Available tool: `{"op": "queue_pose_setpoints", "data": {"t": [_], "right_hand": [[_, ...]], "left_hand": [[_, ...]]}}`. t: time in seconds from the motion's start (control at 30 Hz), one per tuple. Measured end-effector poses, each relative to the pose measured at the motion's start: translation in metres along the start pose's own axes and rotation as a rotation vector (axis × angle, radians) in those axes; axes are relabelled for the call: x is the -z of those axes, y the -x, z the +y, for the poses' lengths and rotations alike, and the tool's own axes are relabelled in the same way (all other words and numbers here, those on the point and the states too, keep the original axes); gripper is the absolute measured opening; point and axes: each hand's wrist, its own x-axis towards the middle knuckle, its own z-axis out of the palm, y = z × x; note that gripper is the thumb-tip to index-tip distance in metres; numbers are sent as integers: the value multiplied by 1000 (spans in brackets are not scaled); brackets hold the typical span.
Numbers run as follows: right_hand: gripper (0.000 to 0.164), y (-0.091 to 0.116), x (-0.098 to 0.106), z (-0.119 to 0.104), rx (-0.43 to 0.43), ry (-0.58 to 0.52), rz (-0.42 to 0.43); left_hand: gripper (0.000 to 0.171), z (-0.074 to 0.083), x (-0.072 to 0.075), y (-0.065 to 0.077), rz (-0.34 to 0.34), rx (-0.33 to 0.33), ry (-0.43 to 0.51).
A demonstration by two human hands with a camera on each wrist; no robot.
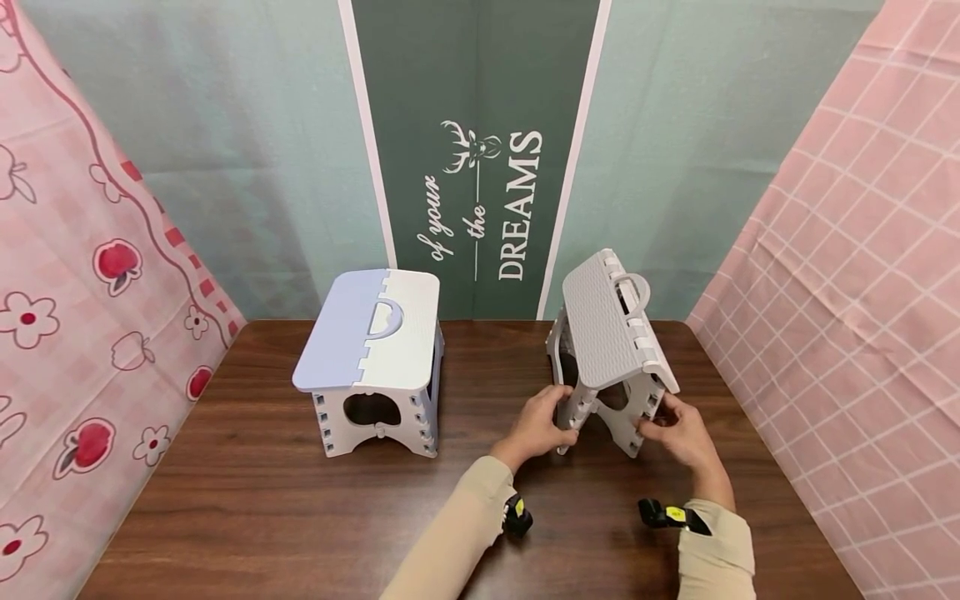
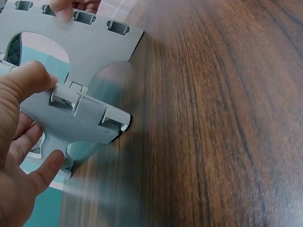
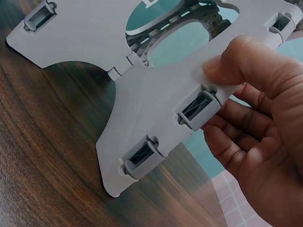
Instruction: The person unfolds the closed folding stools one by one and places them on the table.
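A grey folding step stool (image 1: 603,321) stands on the right of the table, partly folded. Its two top halves slope down from a raised middle seam, where a loop handle (image 1: 636,296) sticks up. My left hand (image 1: 538,425) grips the stool's left leg, thumb (image 2: 35,78) on its near edge and fingers on the side. On the other side, my right hand (image 1: 682,433) pinches the edge of the right leg (image 3: 137,118), its thumb on the end panel and its fingers behind. The panel's middle hinge (image 3: 122,66) is bent. Both feet in the right wrist view are close to the tabletop.
A blue and white folding stool (image 1: 367,333) stands fully unfolded on the left of the wooden table (image 1: 300,517). A green cloth (image 1: 480,83) hangs behind the table, with pink cloths (image 1: 862,250) along both sides.
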Motion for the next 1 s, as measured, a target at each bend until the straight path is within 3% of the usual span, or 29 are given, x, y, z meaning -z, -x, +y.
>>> {"op": "queue_pose_setpoints", "data": {"t": [0.4,0.57,0.8,1.0], "right_hand": [[32,-1,3,13,14,-108,-14],[31,-3,3,18,27,-116,-20],[33,-7,3,43,12,-89,-7],[33,-7,2,45,7,-92,-9]], "left_hand": [[59,-2,5,3,6,8,3],[59,-3,8,4,8,13,13],[59,-4,11,6,8,10,10],[59,-7,11,7,30,-7,-2]]}}
